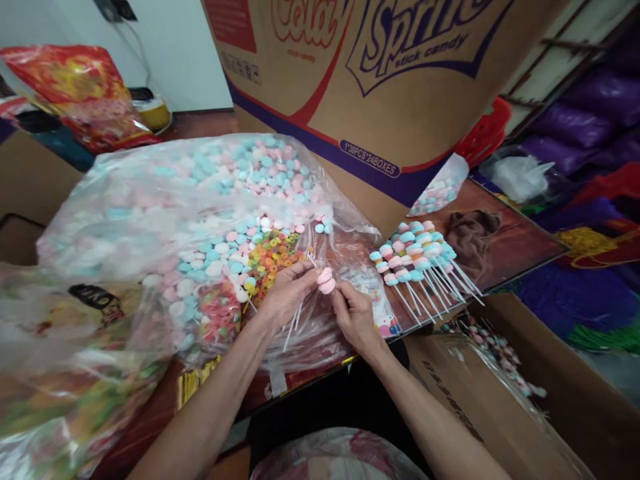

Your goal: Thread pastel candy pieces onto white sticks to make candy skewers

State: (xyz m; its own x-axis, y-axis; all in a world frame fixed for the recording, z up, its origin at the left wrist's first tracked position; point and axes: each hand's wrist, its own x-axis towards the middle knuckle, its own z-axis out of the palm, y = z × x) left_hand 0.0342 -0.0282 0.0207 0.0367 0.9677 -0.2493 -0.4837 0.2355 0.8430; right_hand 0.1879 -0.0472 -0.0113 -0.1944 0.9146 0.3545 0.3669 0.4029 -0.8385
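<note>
Two pink marshmallows (326,281), pressed together, sit between my hands above the plastic sheeting. The fingertips of my left hand (293,288) are closed on their left side. On the right, my right hand (354,310) is pinched shut against their edge; whatever its fingers grip is hidden. Thin white sticks (295,327) show below my left hand. Beside that hand lie yellow, orange and green gummy rings (270,257) and loose pink, blue and white marshmallows (213,257). To the right, a stack of marshmallow skewers (417,250) lies with its white sticks towards me.
A large clear bag of marshmallows (165,177) covers the left of the table. Behind stands a tall cardboard box (310,87). A brown cloth (473,237) lies past the skewers. Below the table's right edge, an open carton (565,373) holds more skewers. Blurred candy bags (75,333) sit front left.
</note>
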